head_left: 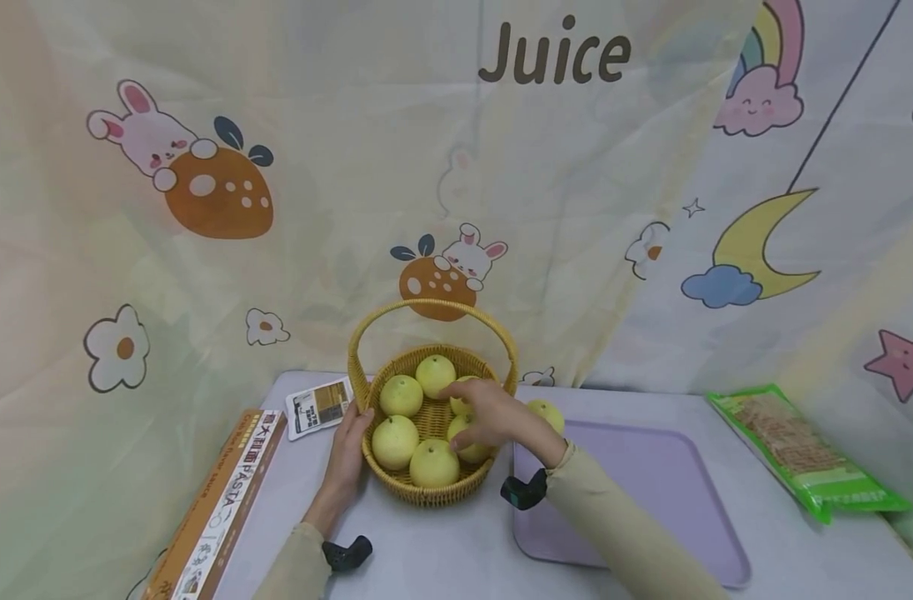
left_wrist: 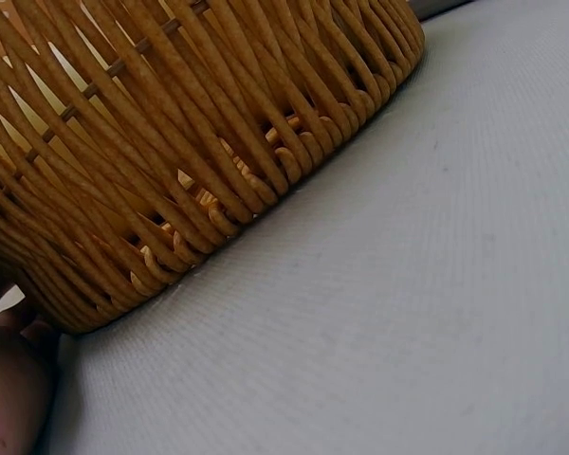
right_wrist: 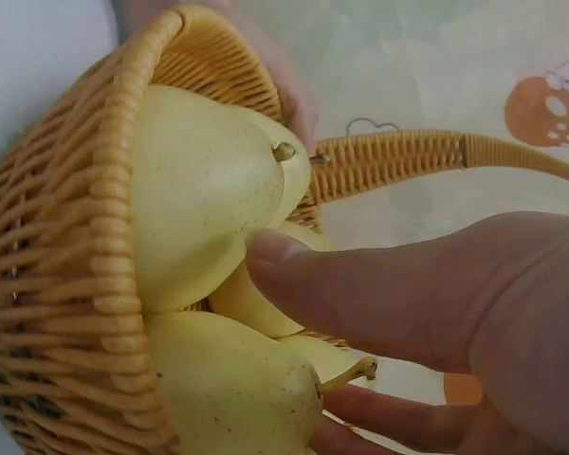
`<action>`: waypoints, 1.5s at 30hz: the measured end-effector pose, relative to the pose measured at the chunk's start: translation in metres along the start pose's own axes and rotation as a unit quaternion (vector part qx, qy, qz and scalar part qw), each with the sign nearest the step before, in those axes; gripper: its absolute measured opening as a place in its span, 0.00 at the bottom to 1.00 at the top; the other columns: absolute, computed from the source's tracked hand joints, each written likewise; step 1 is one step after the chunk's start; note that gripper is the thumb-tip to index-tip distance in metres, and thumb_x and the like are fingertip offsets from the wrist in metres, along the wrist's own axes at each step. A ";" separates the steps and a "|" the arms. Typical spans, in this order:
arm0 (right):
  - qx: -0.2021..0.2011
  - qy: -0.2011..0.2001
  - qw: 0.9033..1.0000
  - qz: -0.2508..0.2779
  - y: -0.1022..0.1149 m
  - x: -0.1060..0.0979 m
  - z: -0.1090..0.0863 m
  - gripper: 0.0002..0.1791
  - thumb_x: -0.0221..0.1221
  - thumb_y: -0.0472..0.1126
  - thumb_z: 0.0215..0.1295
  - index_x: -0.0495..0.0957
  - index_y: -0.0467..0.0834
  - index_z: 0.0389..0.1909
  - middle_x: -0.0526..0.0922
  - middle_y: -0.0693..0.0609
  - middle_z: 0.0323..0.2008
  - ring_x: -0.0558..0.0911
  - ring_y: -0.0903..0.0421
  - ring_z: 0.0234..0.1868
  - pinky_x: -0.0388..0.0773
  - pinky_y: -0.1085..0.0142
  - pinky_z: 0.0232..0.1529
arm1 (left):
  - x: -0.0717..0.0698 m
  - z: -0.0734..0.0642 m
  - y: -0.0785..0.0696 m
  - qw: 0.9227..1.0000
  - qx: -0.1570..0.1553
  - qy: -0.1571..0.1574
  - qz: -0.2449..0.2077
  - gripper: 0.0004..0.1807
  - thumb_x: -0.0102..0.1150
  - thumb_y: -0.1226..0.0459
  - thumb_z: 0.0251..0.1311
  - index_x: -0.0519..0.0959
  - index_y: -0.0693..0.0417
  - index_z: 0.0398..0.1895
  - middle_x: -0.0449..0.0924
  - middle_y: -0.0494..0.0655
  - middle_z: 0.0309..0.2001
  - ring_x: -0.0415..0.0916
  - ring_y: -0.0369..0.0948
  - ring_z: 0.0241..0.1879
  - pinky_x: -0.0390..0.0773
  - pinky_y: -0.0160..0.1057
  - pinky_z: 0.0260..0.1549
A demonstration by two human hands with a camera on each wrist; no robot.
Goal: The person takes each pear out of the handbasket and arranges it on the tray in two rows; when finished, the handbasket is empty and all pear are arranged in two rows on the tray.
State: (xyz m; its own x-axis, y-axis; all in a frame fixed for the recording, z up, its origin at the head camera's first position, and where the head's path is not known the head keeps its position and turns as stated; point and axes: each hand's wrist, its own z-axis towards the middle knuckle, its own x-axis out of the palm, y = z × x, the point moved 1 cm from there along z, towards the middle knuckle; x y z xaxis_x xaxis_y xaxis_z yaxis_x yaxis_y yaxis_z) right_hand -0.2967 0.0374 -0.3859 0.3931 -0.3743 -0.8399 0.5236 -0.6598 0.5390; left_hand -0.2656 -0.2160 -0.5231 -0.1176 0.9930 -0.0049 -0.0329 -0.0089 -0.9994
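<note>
A woven basket [head_left: 430, 500] with a tall arched handle stands on the table, several pale yellow pears [head_left: 395, 442] inside. At its left side, my left hand [head_left: 344, 458] holds the wall, fingertips at the rim by the handle's base. The left wrist view shows the basket's lower weave [left_wrist: 218, 123] and only part of that hand. Over the pears on the basket's right side reaches my right hand [head_left: 490, 412], thumb and fingers spread apart. In the right wrist view its straight thumb [right_wrist: 360, 294] lies across the pears, its fingers beside a stemmed pear [right_wrist: 232, 384].
Right of the basket lies a purple tray [head_left: 636, 492], with another pear [head_left: 546, 414] near its far left corner. A green food packet [head_left: 809, 450] is at the far right. On the left are a pasta box [head_left: 220, 508] and a small white packet [head_left: 317, 408]. A printed curtain hangs behind.
</note>
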 end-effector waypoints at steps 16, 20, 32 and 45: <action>0.010 0.081 0.994 -0.074 -0.012 0.009 0.011 0.42 0.82 0.43 0.54 0.77 0.42 0.70 0.82 0.45 0.66 0.77 0.46 0.69 0.78 0.52 0.69 | 0.000 -0.001 0.000 1.000 -0.001 -0.002 0.004 0.36 0.39 0.49 0.84 0.46 0.44 0.88 0.44 0.48 0.88 0.36 0.50 0.87 0.36 0.60 0.85; 0.003 0.087 0.994 -0.070 -0.014 0.012 0.012 0.42 0.82 0.43 0.52 0.78 0.43 0.70 0.82 0.46 0.65 0.78 0.46 0.68 0.79 0.53 0.67 | 0.000 -0.003 0.001 1.000 -0.006 -0.002 0.008 0.36 0.38 0.50 0.84 0.46 0.44 0.88 0.44 0.48 0.88 0.36 0.50 0.87 0.36 0.60 0.85; -0.019 0.070 0.991 -0.110 -0.018 0.015 0.012 0.41 0.84 0.40 0.48 0.80 0.42 0.67 0.85 0.46 0.60 0.81 0.47 0.64 0.81 0.53 0.65 | 0.002 -0.002 -0.002 1.000 -0.002 -0.003 0.011 0.36 0.38 0.49 0.84 0.46 0.44 0.88 0.45 0.49 0.88 0.36 0.50 0.87 0.36 0.60 0.85; 0.021 0.057 0.989 -0.134 -0.015 0.021 0.006 0.46 0.85 0.38 0.46 0.77 0.46 0.69 0.85 0.47 0.58 0.83 0.46 0.59 0.85 0.53 0.56 | 0.002 -0.001 -0.001 1.000 0.003 -0.002 0.007 0.36 0.39 0.49 0.84 0.46 0.44 0.88 0.44 0.48 0.88 0.35 0.50 0.87 0.35 0.60 0.85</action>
State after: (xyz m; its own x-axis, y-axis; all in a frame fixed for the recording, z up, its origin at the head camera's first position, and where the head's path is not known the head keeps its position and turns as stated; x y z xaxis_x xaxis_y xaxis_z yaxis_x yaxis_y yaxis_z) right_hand -0.3008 0.0358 -0.4120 0.3284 -0.1076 -0.9384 0.5903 -0.7522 0.2928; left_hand -0.2643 -0.2142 -0.5223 -0.1216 0.9924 -0.0182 -0.0363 -0.0228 -0.9991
